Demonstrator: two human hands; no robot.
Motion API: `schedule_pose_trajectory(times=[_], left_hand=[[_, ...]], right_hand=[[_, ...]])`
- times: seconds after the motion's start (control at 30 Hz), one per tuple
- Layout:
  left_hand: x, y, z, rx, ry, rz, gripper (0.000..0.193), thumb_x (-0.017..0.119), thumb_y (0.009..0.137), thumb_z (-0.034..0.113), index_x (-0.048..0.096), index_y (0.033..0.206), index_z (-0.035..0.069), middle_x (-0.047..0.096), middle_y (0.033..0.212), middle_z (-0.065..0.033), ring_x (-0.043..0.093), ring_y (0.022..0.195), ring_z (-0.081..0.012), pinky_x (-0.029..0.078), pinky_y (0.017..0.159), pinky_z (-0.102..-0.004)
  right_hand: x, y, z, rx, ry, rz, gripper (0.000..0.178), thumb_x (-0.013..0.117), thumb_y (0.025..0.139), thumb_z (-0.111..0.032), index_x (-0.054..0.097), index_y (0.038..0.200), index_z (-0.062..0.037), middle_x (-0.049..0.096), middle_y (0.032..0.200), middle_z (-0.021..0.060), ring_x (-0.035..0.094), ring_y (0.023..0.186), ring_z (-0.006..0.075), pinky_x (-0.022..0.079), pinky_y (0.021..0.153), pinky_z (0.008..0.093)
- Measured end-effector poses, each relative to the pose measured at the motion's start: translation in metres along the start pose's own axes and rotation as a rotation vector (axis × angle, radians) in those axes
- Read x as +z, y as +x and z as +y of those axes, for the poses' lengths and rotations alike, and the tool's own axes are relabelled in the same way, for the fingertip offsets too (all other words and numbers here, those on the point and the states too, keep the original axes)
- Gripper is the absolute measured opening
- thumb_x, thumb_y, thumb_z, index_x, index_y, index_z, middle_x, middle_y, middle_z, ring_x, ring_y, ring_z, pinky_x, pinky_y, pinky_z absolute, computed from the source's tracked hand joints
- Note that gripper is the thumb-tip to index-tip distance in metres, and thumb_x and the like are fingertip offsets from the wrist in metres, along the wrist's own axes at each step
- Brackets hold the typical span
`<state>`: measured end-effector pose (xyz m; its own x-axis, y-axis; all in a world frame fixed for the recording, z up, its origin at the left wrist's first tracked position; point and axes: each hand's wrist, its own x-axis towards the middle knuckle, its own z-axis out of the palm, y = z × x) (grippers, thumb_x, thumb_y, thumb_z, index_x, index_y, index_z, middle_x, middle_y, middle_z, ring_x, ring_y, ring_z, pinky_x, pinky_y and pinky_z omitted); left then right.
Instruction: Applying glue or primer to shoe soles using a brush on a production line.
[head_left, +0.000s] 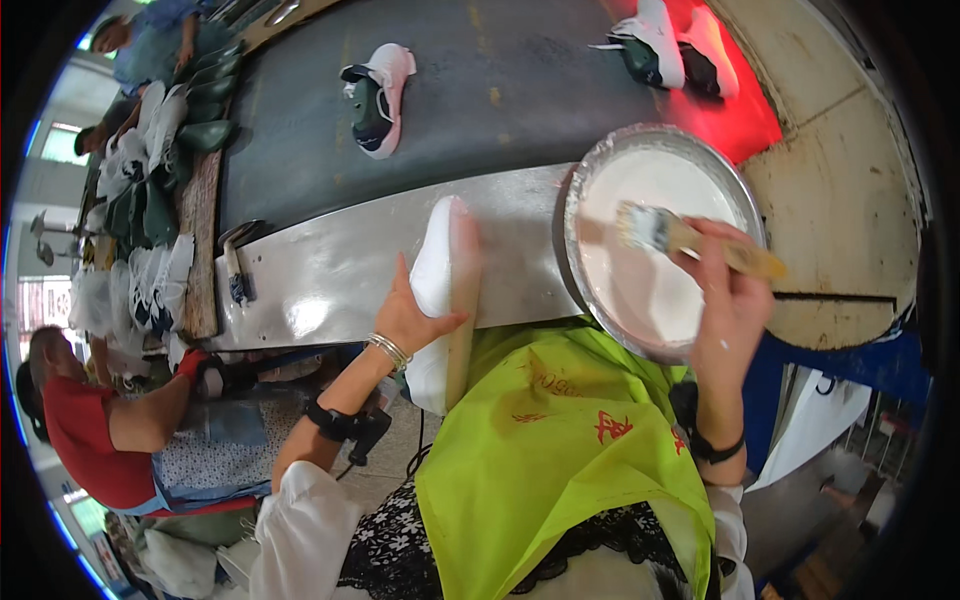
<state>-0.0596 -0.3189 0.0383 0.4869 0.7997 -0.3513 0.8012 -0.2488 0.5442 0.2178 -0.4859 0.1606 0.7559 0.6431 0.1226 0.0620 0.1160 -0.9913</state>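
My left hand (408, 318) grips a white shoe sole (433, 268) by its side, thumb and forefinger spread along it. The sole stands lengthwise over the metal ledge, its lower end against the yellow-green apron (560, 420) on my lap. In my right hand (732, 315) is a flat paintbrush (690, 238) with a wooden handle. Its white-coated bristles are over a round metal basin (577, 215) of thick white liquid (640, 290); whether they touch the liquid I cannot tell.
A dark conveyor belt (480, 130) runs beyond the metal ledge (310, 270), carrying a shoe upper (378, 100) and a pair (660, 55) by a red glow. A small brush (236, 275) lies at the ledge's left. A co-worker in red (110, 440) sits left, near racked soles and shoe lasts (145, 210).
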Motion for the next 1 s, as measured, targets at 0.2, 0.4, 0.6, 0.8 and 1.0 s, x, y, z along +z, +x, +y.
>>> schedule_pose_trajectory(times=[0.2,0.4,0.6,0.8,1.0], left_hand=[[-0.008,-0.003,-0.009,0.023,-0.232,0.022,0.091,0.08,0.062,0.04,0.04,0.13,-0.005,0.059,0.117,-0.0227,0.058,0.109,-0.0328,0.046,0.094,-0.0379],[-0.032,-0.03,0.036,0.314,-0.431,-0.073,0.089,0.081,0.06,0.028,0.04,0.134,-0.001,0.058,0.118,-0.0166,0.057,0.109,-0.0268,0.044,0.096,-0.0362],[-0.032,-0.032,0.049,0.398,-0.428,-0.087,0.088,0.082,0.059,0.024,0.041,0.134,0.003,0.056,0.121,-0.0153,0.056,0.111,-0.0256,0.044,0.096,-0.0373],[-0.026,-0.029,0.051,0.459,-0.421,-0.106,0.088,0.083,0.059,0.024,0.041,0.134,0.005,0.056,0.121,-0.0154,0.056,0.111,-0.0264,0.045,0.095,-0.0383],[-0.028,-0.027,0.045,0.466,-0.454,-0.085,0.087,0.082,0.06,0.024,0.041,0.134,0.004,0.056,0.121,-0.0155,0.056,0.111,-0.0265,0.045,0.095,-0.0379]], right_hand=[[0.041,0.024,0.021,0.111,0.126,-0.258,0.017,0.054,0.097,-0.009,0.061,0.108,0.0024,0.065,0.105,0.0092,0.062,0.096,0.0129,0.052,0.082,0.0258],[0.052,0.031,-0.012,-0.013,0.191,-0.27,0.02,0.056,0.097,-0.013,0.06,0.109,0.0026,0.066,0.108,0.0107,0.062,0.097,0.0135,0.051,0.086,0.0267],[0.057,0.026,-0.021,0.045,0.173,-0.29,0.019,0.056,0.096,-0.012,0.06,0.106,0.0039,0.066,0.1,0.0109,0.063,0.088,0.0131,0.052,0.076,0.027],[0.06,0.042,-0.013,0.125,-0.01,-0.353,0.021,0.057,0.095,-0.014,0.06,0.101,0.0058,0.067,0.091,0.0091,0.063,0.078,0.0121,0.054,0.069,0.0259],[0.075,0.036,-0.008,-0.147,-0.115,-0.257,0.016,0.059,0.093,-0.009,0.061,0.103,0.0035,0.067,0.092,0.0077,0.063,0.08,0.0112,0.05,0.072,0.0247]])
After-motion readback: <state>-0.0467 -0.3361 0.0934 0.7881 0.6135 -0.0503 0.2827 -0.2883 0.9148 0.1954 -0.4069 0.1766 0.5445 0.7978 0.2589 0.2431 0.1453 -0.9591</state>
